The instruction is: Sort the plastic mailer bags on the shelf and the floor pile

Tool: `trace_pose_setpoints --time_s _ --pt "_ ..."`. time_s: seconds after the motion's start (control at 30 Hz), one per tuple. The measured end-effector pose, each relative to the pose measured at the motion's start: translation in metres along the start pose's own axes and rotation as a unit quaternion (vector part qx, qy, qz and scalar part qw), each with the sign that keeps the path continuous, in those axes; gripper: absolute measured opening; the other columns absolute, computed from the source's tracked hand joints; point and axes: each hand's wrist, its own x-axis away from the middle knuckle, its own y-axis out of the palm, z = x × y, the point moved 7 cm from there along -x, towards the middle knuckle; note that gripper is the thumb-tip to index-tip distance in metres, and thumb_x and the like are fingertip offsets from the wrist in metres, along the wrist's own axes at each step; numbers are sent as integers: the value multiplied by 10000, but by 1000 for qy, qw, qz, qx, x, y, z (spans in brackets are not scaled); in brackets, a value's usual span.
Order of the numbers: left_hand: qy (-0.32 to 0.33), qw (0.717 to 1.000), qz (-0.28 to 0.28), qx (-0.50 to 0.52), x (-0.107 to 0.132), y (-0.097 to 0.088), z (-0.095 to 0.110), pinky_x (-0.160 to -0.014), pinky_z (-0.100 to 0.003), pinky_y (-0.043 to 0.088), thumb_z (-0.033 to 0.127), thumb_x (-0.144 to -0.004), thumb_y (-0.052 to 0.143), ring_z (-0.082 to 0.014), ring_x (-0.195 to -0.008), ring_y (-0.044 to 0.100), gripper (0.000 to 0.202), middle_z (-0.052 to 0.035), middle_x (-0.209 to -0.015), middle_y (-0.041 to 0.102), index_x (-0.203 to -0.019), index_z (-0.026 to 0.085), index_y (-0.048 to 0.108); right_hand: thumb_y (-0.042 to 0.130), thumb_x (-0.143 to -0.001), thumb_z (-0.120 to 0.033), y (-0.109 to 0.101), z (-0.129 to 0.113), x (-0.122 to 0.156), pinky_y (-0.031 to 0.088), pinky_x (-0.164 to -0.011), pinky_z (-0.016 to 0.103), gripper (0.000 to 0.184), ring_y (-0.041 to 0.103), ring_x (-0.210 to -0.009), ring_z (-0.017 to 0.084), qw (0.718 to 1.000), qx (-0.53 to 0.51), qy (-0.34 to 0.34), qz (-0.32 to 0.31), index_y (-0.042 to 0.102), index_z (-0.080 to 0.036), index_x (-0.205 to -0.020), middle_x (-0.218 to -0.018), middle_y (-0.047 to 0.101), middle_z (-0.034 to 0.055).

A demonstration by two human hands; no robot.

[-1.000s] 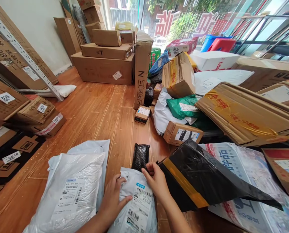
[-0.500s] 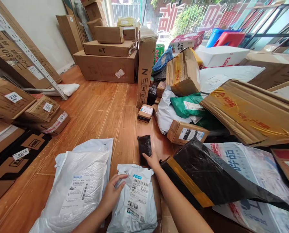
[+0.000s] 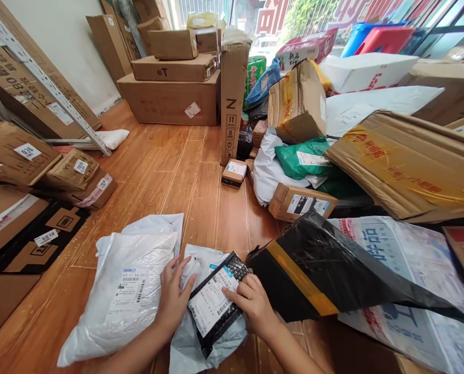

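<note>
A small black bubble mailer [image 3: 216, 301] with a white shipping label facing up lies on top of a grey poly bag parcel [image 3: 201, 337] on the wooden floor. My right hand [image 3: 253, 306] holds the mailer's right edge, fingers curled onto it. My left hand [image 3: 173, 298] rests with fingers spread on the grey parcel, touching the mailer's left edge. Left of my hands lies a larger white poly bag parcel [image 3: 126, 285] with a label. A big black bag with yellow tape [image 3: 325, 270] lies just right of my right hand.
Cardboard boxes are stacked at the back [image 3: 169, 88] and along the left [image 3: 17, 156]. A tall narrow box [image 3: 232, 93] stands in the middle. A heap of parcels, a green bag [image 3: 302, 161] and small boxes [image 3: 300, 202] fills the right. Bare wooden floor [image 3: 158, 176] lies ahead.
My right hand picked up the black mailer from the floor ahead, turned it label side up and brought it back onto the grey parcel. My left hand stayed on that parcel.
</note>
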Motion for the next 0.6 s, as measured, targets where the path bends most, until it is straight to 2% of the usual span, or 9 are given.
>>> trace_pose_setpoints --time_s 0.03,0.13,0.23,0.3,0.37,0.4,0.43,0.5,0.6 --pt "22 999 -17 -33 7 2 9 -1107 -528 353 485 -785 562 -303 -1289 455 519 -155 -1318 507 -1215 195 590 400 -1001 -203 -2 -4 -2 385 -686 318 245 443 -678 153 1000 -4 -3 10 640 -195 -1044 -625 493 -12" --pt "31 982 -169 -83 31 29 20 -1027 -494 435 398 -664 722 -298 -1160 549 692 -138 -1235 577 -1283 184 499 407 -966 -120 -9 -12 -7 423 -760 358 257 479 -751 177 999 6 29 14 611 -193 -1105 -703 558 10" --pt "36 962 -216 -165 43 44 21 -1014 -513 422 311 -558 783 -341 -1137 560 697 -147 -1180 631 -1183 145 525 420 -901 -81 -18 -11 17 479 -829 389 323 531 -932 220 994 5 109 -20 526 -134 -1202 -988 631 104" --pt "39 953 -229 -194 44 49 21 -972 -513 435 318 -597 747 -341 -1083 587 557 -132 -1108 661 -1091 158 546 479 -879 -118 -27 -11 63 518 -788 352 225 562 -919 217 985 -7 159 -73 533 -145 -1096 -987 629 111" --pt "38 949 -250 -188 43 50 21 -936 -494 451 349 -637 701 -325 -1036 608 441 -109 -1048 675 -1015 185 543 528 -835 -123 -39 -12 133 547 -745 329 159 598 -837 211 961 25 218 -169 541 -164 -988 -885 631 86" --pt "38 949 -257 -179 43 49 22 -919 -483 459 376 -651 680 -318 -1018 612 400 -101 -1025 675 -980 197 536 577 -774 -109 -44 -12 173 561 -788 352 233 620 -883 233 938 64 244 -237 552 -159 -1000 -949 649 108" --pt "38 950 -258 -169 43 47 23 -901 -474 468 410 -661 658 -314 -999 615 375 -96 -1001 673 -947 206 527 649 -675 -105 -51 -12 212 564 -837 402 428 625 -975 288 911 114 266 -293 555 -128 -1092 -1071 647 159" --pt "35 956 -248 -152 43 43 23 -873 -469 482 482 -674 617 -312 -971 617 374 -94 -968 662 -911 215 506 744 -530 -119 -66 -9 277 557 -869 500 707 585 -1097 407 852 199 315 -369 541 -66 -1206 -1219 599 254" --pt "21 965 -222 -137 45 39 19 -863 -474 492 532 -671 594 -309 -945 626 425 -91 -960 652 -933 217 481 739 -574 -87 -84 -2 323 525 -929 521 724 580 -1130 419 787 278 387 -392 532 -41 -1267 -1266 571 289"
